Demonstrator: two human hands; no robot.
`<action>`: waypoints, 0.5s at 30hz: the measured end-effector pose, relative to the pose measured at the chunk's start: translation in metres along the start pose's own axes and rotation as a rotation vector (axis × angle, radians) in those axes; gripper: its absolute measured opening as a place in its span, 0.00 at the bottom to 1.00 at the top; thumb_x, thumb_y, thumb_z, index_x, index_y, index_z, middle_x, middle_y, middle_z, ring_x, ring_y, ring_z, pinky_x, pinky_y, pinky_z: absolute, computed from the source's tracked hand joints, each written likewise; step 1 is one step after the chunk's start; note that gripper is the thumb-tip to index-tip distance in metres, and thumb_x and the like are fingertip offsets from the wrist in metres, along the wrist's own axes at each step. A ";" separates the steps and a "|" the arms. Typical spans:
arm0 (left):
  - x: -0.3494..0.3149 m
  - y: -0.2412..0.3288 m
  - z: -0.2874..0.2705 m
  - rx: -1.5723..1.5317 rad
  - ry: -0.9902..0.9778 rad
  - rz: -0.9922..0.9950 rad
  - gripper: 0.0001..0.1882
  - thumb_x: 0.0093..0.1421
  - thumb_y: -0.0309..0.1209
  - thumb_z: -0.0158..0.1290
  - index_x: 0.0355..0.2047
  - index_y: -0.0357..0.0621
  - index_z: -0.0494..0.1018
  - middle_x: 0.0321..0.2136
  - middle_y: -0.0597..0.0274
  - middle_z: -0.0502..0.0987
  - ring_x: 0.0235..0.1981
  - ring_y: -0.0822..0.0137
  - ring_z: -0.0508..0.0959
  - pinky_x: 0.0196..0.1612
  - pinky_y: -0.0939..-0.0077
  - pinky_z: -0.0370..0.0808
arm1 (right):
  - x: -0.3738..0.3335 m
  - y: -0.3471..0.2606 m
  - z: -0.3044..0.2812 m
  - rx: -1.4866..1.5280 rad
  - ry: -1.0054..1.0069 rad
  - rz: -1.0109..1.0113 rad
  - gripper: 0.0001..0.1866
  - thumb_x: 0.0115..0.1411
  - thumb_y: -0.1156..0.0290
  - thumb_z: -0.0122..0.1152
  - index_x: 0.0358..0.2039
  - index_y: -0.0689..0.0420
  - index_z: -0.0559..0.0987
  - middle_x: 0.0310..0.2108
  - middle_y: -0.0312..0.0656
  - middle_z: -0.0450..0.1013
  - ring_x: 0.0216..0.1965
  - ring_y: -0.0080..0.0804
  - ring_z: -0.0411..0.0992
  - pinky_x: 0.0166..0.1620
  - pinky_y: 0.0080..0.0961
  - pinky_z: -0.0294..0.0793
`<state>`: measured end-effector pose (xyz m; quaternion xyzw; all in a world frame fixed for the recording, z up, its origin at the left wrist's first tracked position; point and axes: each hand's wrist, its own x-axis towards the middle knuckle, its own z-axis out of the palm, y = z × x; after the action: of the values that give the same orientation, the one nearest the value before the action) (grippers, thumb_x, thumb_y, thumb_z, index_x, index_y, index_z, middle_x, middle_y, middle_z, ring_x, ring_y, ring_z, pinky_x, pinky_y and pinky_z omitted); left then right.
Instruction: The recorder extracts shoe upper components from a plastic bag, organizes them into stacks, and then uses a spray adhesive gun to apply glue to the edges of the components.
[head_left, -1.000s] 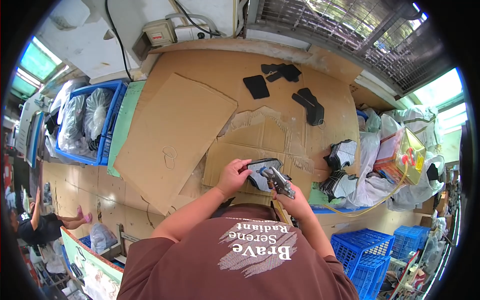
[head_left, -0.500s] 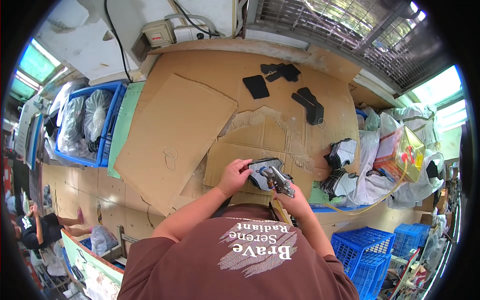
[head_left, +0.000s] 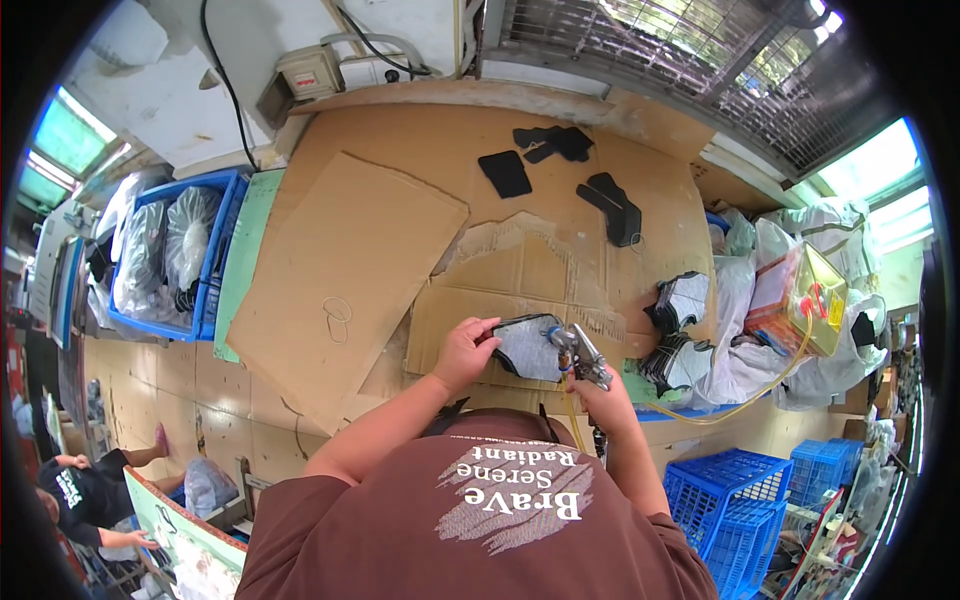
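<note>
Head-worn fisheye, pointed down at the bench (head_left: pixel 420 135)
Pretty close over left hand (head_left: pixel 466 354) and right hand (head_left: pixel 607 404); edges kinda hard to read.

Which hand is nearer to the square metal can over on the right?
Right. The right hand, gripping the spray gun, is left of the can; the left hand, at the grey piece's left edge, is farther left.

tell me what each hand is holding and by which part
Left hand: the grey black-edged piece, by its left edge. Right hand: the metal spray gun, by its handle.
</note>
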<state>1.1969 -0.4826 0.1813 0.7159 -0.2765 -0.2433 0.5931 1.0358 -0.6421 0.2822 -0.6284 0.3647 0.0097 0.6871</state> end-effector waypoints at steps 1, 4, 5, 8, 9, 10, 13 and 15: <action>0.000 0.001 0.000 0.001 0.002 -0.001 0.16 0.51 0.23 0.53 0.42 0.37 0.72 0.24 0.65 0.68 0.26 0.75 0.68 0.33 0.83 0.68 | 0.000 0.002 -0.002 0.001 0.002 0.000 0.11 0.47 0.79 0.51 0.34 0.62 0.72 0.27 0.34 0.69 0.30 0.22 0.67 0.34 0.19 0.67; 0.001 -0.001 0.000 -0.017 0.022 0.004 0.15 0.51 0.22 0.53 0.41 0.38 0.72 0.26 0.64 0.69 0.27 0.75 0.69 0.33 0.83 0.68 | 0.002 0.006 -0.007 0.002 0.039 0.006 0.10 0.47 0.78 0.51 0.33 0.62 0.72 0.26 0.33 0.69 0.29 0.21 0.66 0.34 0.18 0.66; 0.000 0.000 0.000 -0.015 0.027 0.002 0.15 0.51 0.22 0.53 0.41 0.38 0.72 0.26 0.64 0.69 0.27 0.75 0.69 0.33 0.83 0.68 | 0.002 0.007 -0.008 -0.024 0.040 -0.014 0.10 0.47 0.77 0.52 0.33 0.61 0.72 0.26 0.33 0.69 0.29 0.21 0.67 0.34 0.18 0.66; -0.004 0.004 -0.001 0.037 0.101 0.043 0.14 0.49 0.22 0.54 0.39 0.37 0.73 0.27 0.60 0.70 0.27 0.71 0.70 0.31 0.81 0.68 | 0.000 0.006 -0.008 -0.046 0.010 -0.017 0.10 0.48 0.77 0.52 0.33 0.61 0.73 0.27 0.33 0.70 0.29 0.19 0.66 0.34 0.17 0.66; -0.004 0.004 0.001 0.086 0.145 0.142 0.13 0.49 0.22 0.54 0.37 0.37 0.73 0.27 0.60 0.71 0.27 0.71 0.71 0.31 0.80 0.69 | -0.001 0.005 -0.008 -0.040 -0.001 0.002 0.10 0.48 0.77 0.53 0.34 0.61 0.73 0.27 0.32 0.70 0.29 0.19 0.66 0.34 0.17 0.66; -0.003 0.004 -0.001 0.144 0.192 0.241 0.11 0.50 0.23 0.54 0.35 0.37 0.73 0.27 0.59 0.71 0.28 0.71 0.71 0.31 0.79 0.69 | -0.001 0.006 -0.007 0.023 -0.036 -0.061 0.10 0.48 0.78 0.53 0.34 0.61 0.74 0.28 0.32 0.71 0.28 0.17 0.66 0.32 0.16 0.65; 0.000 0.002 -0.003 0.122 0.269 0.234 0.07 0.52 0.24 0.52 0.32 0.37 0.73 0.25 0.60 0.73 0.27 0.71 0.73 0.31 0.78 0.70 | -0.007 -0.002 -0.004 0.078 -0.036 -0.058 0.09 0.48 0.79 0.53 0.33 0.61 0.74 0.23 0.31 0.70 0.18 0.12 0.60 0.20 0.11 0.56; -0.003 0.000 -0.019 -0.024 0.325 -0.007 0.05 0.54 0.25 0.51 0.31 0.37 0.72 0.25 0.62 0.73 0.27 0.73 0.72 0.32 0.79 0.70 | -0.008 -0.001 -0.004 0.072 -0.030 -0.072 0.11 0.47 0.80 0.52 0.34 0.62 0.74 0.25 0.34 0.71 0.16 0.12 0.59 0.18 0.11 0.55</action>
<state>1.2077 -0.4674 0.1843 0.7396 -0.1716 -0.1299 0.6377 1.0287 -0.6420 0.2877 -0.6156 0.3316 -0.0187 0.7146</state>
